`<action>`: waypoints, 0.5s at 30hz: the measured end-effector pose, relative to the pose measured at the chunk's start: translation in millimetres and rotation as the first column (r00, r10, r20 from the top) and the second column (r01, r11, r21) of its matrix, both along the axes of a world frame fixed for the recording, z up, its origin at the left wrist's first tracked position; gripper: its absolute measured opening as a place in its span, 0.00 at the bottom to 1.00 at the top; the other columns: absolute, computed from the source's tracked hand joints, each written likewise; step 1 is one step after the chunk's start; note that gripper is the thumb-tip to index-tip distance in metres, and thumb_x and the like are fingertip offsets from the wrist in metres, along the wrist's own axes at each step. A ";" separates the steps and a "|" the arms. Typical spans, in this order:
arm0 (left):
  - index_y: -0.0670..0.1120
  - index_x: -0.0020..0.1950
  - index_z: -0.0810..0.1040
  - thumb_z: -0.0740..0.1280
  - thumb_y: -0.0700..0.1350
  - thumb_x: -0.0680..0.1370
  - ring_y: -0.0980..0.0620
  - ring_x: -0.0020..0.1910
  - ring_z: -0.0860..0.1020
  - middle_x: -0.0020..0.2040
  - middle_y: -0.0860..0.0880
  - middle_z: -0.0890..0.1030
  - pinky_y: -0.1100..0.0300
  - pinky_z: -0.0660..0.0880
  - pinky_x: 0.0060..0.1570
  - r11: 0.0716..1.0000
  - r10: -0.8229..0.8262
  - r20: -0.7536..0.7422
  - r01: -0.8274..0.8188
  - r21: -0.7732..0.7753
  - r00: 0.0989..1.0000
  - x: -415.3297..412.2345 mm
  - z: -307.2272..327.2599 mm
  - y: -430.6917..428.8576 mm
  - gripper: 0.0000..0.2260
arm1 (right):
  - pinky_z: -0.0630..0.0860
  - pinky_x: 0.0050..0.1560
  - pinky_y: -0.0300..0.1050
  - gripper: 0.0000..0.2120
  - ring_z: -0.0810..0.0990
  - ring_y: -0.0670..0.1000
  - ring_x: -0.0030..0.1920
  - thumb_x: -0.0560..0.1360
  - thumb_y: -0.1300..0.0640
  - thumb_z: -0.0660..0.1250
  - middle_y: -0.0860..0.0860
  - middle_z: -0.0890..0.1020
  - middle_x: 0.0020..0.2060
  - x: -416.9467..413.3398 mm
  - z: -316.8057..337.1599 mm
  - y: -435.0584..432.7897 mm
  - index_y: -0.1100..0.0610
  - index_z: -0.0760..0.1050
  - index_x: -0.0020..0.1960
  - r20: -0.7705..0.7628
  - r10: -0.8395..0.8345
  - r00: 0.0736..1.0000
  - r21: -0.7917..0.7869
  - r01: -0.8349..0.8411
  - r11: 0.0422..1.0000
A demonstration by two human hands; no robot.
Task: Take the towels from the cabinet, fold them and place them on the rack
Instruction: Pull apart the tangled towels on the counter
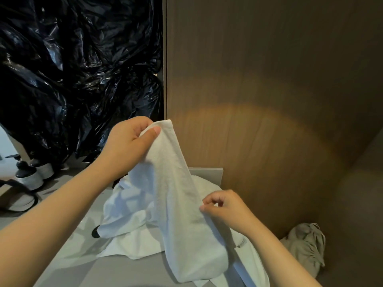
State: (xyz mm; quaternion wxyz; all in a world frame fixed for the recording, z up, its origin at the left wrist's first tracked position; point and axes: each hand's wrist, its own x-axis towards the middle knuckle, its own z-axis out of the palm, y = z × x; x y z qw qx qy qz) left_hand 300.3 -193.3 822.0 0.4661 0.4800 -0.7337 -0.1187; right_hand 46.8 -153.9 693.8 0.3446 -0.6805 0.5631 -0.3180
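Observation:
A white towel (176,195) hangs lengthwise in the middle of the view, lifted off a grey counter (128,270). My left hand (128,146) pinches its top corner between thumb and fingers, held high. Lower and to the right, my right hand (223,208) pinches the towel's right edge with thumb and fingertips. Beneath the held towel lies a crumpled heap of more white towels (128,208) spread over the counter. No rack is in view.
A brown wood-grain panel (269,90) stands close behind and right. Black plastic sheeting (72,69) covers the left. Two pump bottles (31,172) and a black strap (18,199) sit far left. A beige bundle of cloth (306,247) lies low at the right.

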 end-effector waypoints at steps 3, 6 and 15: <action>0.42 0.39 0.76 0.63 0.46 0.80 0.59 0.31 0.69 0.35 0.45 0.76 0.70 0.65 0.32 0.999 0.037 0.005 -0.037 0.011 0.999 9.3 -3.2 -0.7 0.12 | 0.70 0.38 0.32 0.08 0.74 0.38 0.33 0.76 0.55 0.71 0.47 0.82 0.35 -3.9 -14.7 -1.0 0.55 0.82 0.39 -0.008 0.006 1.000 0.034 -0.006 0.999; 0.43 0.41 0.76 0.63 0.46 0.79 0.52 0.32 0.71 0.36 0.43 0.77 0.62 0.67 0.33 0.996 0.078 0.099 -0.082 0.029 0.992 22.0 -6.1 -3.2 0.10 | 0.68 0.39 0.37 0.12 0.71 0.42 0.34 0.81 0.55 0.64 0.42 0.74 0.31 -8.8 -9.7 -0.9 0.52 0.74 0.38 0.079 -0.042 0.996 -0.052 0.046 0.998; 0.59 0.47 0.78 0.67 0.49 0.77 0.60 0.32 0.75 0.39 0.67 0.79 0.61 0.68 0.37 0.994 0.032 0.118 -0.044 0.097 0.992 17.6 -17.7 8.6 0.04 | 0.71 0.37 0.39 0.07 0.76 0.50 0.37 0.80 0.55 0.63 0.48 0.78 0.35 -11.7 113.4 0.7 0.51 0.77 0.44 -0.024 -0.060 0.998 -0.605 0.033 0.796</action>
